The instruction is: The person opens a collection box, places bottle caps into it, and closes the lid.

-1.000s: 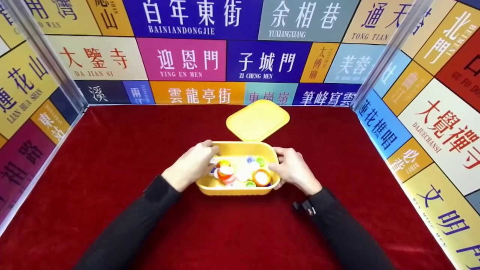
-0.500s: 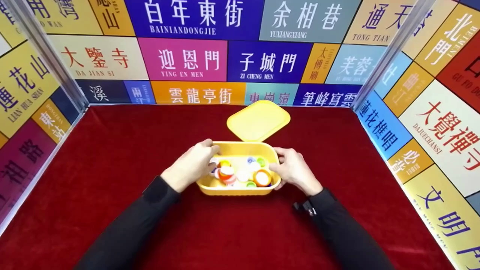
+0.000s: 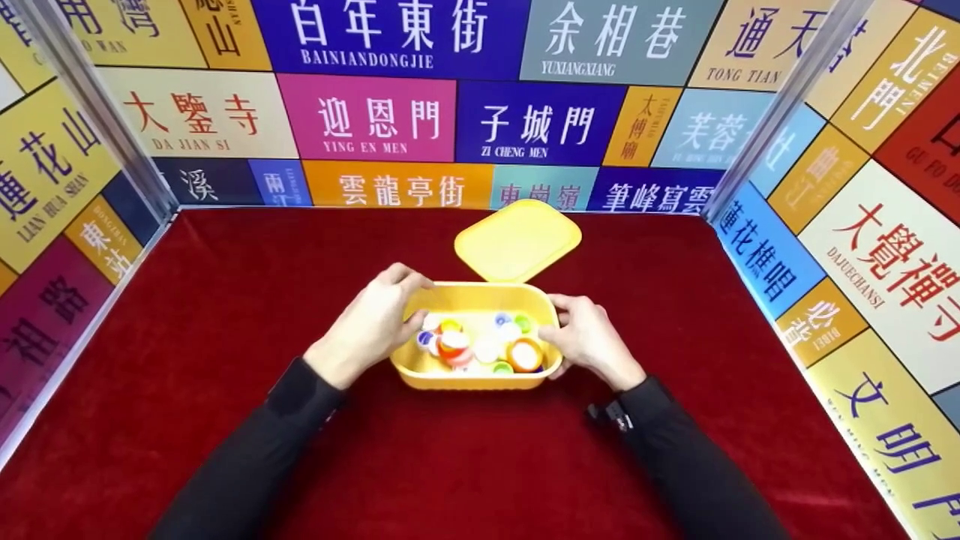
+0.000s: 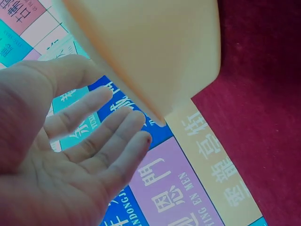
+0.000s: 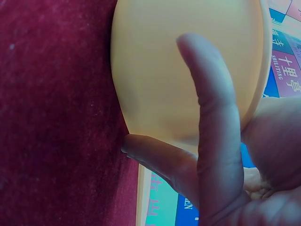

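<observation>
A yellow plastic box without its lid stands on the red cloth, close in front of both hands. Inside lie several small round pieces in red, white, orange, green and blue; glare hides their kind. At the box's left end, my left hand has loosely bent, spread fingers beside the rim and holds nothing; whether the thumb touches the rim I cannot tell. My right hand grips the right end, its thumb over the rim and its fingers against the outer wall.
A yellow lid lies flat behind the box, near its back rim. Red cloth covers the table. Printed panels with large lettering enclose the back and both sides.
My left hand has loosened from the box's left end and shifted slightly up and left, its fingers opening. The right hand, box and lid keep their places.
</observation>
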Available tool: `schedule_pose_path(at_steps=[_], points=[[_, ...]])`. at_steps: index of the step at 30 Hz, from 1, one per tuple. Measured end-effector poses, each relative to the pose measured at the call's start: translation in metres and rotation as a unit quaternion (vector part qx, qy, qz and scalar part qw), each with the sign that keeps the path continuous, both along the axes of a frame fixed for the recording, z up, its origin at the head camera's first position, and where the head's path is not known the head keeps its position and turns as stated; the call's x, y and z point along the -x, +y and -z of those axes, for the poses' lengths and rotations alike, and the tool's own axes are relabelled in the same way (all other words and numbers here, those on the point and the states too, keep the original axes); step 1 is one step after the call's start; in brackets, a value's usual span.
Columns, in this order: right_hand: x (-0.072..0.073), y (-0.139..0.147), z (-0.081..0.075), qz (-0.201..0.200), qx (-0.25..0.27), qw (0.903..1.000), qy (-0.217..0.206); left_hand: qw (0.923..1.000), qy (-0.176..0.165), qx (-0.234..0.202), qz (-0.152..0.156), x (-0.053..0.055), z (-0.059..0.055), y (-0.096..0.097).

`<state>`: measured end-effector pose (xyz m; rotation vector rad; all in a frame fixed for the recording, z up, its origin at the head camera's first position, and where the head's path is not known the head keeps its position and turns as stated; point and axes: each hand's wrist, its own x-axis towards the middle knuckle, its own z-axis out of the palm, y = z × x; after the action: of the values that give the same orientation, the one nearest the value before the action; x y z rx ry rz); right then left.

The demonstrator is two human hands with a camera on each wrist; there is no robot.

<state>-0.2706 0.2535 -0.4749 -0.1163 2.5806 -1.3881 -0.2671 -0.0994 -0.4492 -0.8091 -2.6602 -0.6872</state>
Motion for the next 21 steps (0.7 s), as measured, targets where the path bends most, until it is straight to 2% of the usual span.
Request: schedule_pose_path(at_steps=[3, 9, 14, 21], points=[[0.0, 0.0, -0.001, 0.002, 0.0, 1.0, -0.003, 0.9995, -0.011, -0.018, -0.022, -0.001, 0.002, -0.004], [0.0, -0.001, 0.0, -0.004, 0.005, 1.0, -0.003, 0.9947, -0.054, -0.054, -0.069, -0.004, 0.008, -0.009], [-0.001, 0.0, -0.001, -0.007, 0.01, 0.9999, 0.001, 0.9882, -0.094, -0.057, -0.107, -0.007, 0.013, -0.012], [0.0, 0.0, 0.001, -0.002, 0.009, 1.0, -0.002, 0.9808, -0.137, -0.059, -0.125, -0.008, 0.018, -0.013]])
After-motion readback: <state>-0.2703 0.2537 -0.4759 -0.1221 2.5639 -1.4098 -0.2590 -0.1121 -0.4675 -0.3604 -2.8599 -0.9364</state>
